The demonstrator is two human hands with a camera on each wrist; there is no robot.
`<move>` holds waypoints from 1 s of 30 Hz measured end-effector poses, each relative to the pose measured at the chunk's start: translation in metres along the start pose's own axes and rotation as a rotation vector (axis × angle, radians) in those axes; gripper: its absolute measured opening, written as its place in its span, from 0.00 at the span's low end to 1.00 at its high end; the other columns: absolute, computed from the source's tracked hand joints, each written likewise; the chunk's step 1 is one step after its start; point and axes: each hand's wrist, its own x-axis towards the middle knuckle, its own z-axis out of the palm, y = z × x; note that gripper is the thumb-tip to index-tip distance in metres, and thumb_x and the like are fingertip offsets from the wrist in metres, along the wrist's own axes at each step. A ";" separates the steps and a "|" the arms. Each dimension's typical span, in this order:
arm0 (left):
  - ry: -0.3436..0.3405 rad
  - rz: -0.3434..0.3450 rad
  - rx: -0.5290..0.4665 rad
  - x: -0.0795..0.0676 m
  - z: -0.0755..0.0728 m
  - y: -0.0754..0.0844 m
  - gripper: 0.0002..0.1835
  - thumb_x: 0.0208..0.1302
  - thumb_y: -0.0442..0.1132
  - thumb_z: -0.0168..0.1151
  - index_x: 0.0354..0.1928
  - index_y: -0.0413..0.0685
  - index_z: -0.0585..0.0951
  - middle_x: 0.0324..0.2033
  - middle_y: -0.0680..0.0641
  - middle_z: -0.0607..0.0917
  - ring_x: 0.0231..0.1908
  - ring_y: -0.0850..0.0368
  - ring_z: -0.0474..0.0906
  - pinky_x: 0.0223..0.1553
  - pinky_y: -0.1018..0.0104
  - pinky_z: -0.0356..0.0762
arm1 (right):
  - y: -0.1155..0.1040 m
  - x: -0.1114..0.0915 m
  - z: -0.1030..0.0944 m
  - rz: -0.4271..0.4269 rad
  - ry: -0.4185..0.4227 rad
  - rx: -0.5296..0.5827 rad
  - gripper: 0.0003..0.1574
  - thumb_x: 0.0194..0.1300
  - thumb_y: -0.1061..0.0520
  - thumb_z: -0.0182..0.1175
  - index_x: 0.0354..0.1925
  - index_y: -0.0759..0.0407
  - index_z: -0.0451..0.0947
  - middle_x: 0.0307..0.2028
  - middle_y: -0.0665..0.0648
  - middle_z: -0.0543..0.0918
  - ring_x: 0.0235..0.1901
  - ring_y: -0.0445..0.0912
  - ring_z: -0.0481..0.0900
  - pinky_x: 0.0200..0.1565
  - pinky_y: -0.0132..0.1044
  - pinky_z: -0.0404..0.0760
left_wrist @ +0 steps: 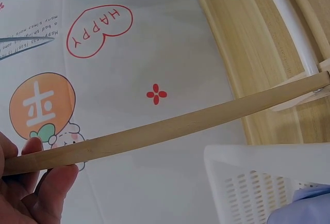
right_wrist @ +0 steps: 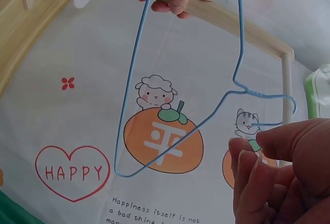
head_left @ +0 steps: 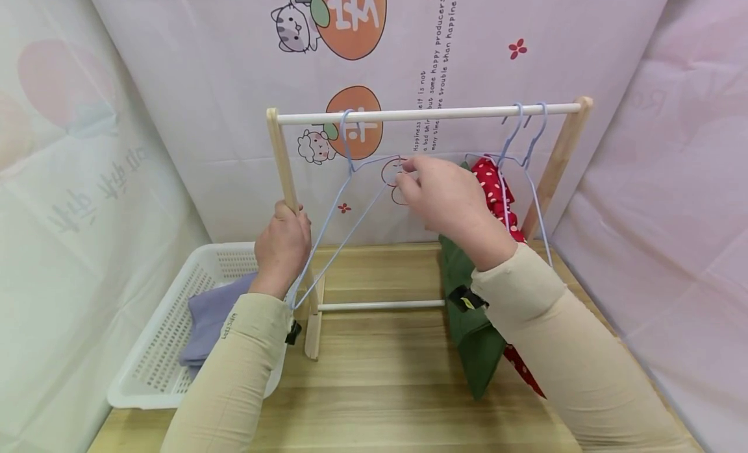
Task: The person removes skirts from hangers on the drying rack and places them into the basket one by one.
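Observation:
My left hand grips the left wooden post of a small clothes rack. In the left wrist view, the thumb and fingers lie around that post. A bare blue wire hanger hooks over the rack's white rail near the left end and hangs at a slant. My right hand is raised beside the hanger's right corner, fingers bent and thumb close to the fingertips. Nothing shows between them in the right wrist view, where the hanger's blue wire runs past the hand.
Right on the rail, two more hangers hang with a green garment and a red polka-dot garment below. A white perforated basket holding purple cloth stands at the left. Printed sheets surround the wooden tabletop.

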 end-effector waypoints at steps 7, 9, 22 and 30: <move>0.014 0.008 -0.006 0.001 0.001 -0.001 0.17 0.80 0.47 0.47 0.55 0.38 0.71 0.39 0.30 0.87 0.35 0.28 0.85 0.30 0.36 0.77 | 0.012 -0.006 -0.010 0.017 0.034 0.009 0.30 0.80 0.42 0.50 0.72 0.53 0.73 0.57 0.59 0.86 0.51 0.54 0.84 0.52 0.56 0.81; 0.010 0.000 -0.006 0.002 0.001 -0.001 0.18 0.80 0.47 0.48 0.54 0.37 0.71 0.38 0.30 0.87 0.34 0.28 0.85 0.29 0.37 0.77 | 0.015 -0.008 -0.013 0.027 0.037 0.015 0.31 0.80 0.42 0.50 0.73 0.53 0.72 0.57 0.59 0.87 0.53 0.55 0.84 0.55 0.58 0.79; -0.011 -0.001 -0.007 0.000 -0.001 0.000 0.18 0.82 0.47 0.46 0.60 0.41 0.70 0.42 0.32 0.88 0.35 0.31 0.86 0.29 0.39 0.77 | 0.039 -0.017 -0.025 0.039 0.116 -0.034 0.33 0.81 0.41 0.48 0.74 0.55 0.70 0.55 0.60 0.87 0.48 0.59 0.83 0.48 0.58 0.79; 0.012 0.029 -0.008 0.000 0.000 -0.002 0.17 0.81 0.45 0.49 0.58 0.38 0.71 0.39 0.30 0.87 0.33 0.30 0.86 0.28 0.38 0.77 | 0.054 -0.020 -0.027 0.071 0.117 -0.028 0.34 0.81 0.42 0.47 0.74 0.57 0.68 0.59 0.62 0.84 0.54 0.59 0.82 0.56 0.61 0.77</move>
